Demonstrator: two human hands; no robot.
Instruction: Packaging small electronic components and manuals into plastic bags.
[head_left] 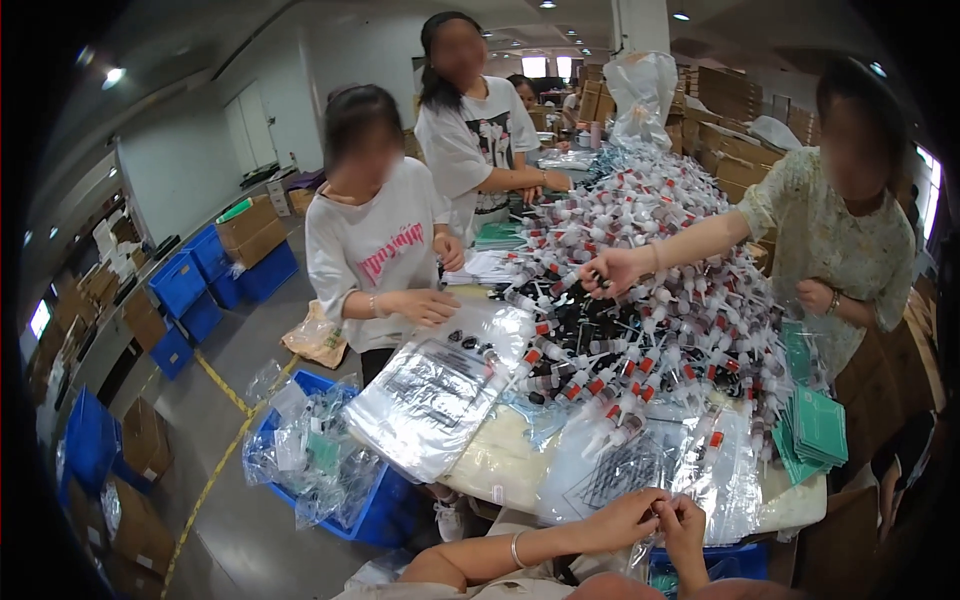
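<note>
My left hand [628, 520], with a bracelet on its wrist, meets my right hand [684, 528] at the table's near edge. Both are closed, fingertips pinched together around something too small to make out. Just beyond them lie flat clear plastic bags [610, 468], some with dark print. Behind the bags rises a big heap of small bottles [655, 260] with white nozzle tips, many with red labels. Small black pieces [585, 325] are mixed into the heap's near side. A stack of green cards [815, 428] lies right of my hands.
A blue bin [385, 510] of filled clear bags stands on the floor at left. Another blue container [745, 562] shows below my hands. Co-workers stand at left and right; one arm [690, 245] reaches across the heap. Cartons [735, 160] stand behind.
</note>
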